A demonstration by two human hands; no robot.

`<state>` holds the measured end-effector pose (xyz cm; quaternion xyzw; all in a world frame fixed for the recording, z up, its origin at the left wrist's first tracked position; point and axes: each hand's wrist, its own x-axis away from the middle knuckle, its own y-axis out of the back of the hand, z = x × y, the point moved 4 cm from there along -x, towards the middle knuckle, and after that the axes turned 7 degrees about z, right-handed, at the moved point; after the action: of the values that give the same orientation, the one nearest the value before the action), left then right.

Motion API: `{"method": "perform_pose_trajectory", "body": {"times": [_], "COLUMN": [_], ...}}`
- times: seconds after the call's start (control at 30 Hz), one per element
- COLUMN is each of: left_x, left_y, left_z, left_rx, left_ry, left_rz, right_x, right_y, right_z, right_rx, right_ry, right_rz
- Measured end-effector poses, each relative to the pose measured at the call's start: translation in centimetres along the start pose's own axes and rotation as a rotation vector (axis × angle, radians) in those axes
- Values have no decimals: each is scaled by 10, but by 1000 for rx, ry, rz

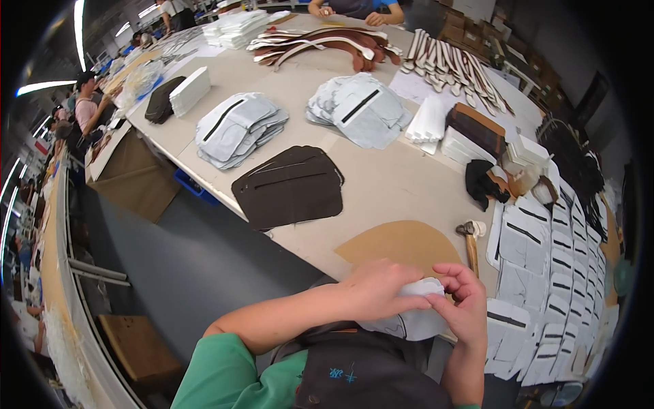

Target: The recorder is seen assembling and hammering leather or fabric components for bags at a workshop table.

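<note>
At the table's near edge, my left hand (381,290) is closed on a pale grey-white fabric panel (417,324), gripping its folded upper edge. The thumb and fingers of my right hand (464,298) pinch the same edge from the other side. Below my hands the panel hangs against my dark apron, its lower part partly hidden. Just beyond them lies a tan rounded sheet (402,244). A hammer (470,242) with a wooden handle rests to the right of that sheet. Farther left is a stack of dark brown panels (289,185), each with a slit.
Two stacks of grey-white slotted panels, the left stack (240,129) and the right stack (360,109), stand mid-table. Overlapping slotted panels (524,238) cover the right side. Brown and white strips (327,46) lie at the far end, near another person's hands (376,18).
</note>
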<state>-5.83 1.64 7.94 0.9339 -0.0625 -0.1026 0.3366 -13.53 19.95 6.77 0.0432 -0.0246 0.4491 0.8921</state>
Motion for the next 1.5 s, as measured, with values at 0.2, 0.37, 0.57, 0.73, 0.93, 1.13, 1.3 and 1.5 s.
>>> {"method": "perform_pose_trajectory", "body": {"times": [0.2,0.37,0.57,0.73,0.93,1.13,1.3,1.5], "left_x": [5,8,9,14,13,-30,-67,-73], "left_y": [-26,-37,-37,-58,-13,31,5,-4], "left_z": [24,29,29,39,43,65,88,86], "left_rx": [527,589,716,1112,830,-29,204,210], "left_ry": [107,101,125,337,199,130,298,356], "left_rz": [209,198,198,465,490,248,400,453], "right_x": [6,4,3,10,21,13,24,-22], "right_y": [-4,-4,-19,-22,11,14,41,-19], "right_z": [-16,-22,-11,-5,-28,-65,-53,-20], "right_rx": [-89,-70,93,482,-138,-242,485,769], "right_ry": [-101,-96,-42,101,24,-57,18,131], "right_rz": [4,15,6,-49,-193,-277,-490,-13]}}
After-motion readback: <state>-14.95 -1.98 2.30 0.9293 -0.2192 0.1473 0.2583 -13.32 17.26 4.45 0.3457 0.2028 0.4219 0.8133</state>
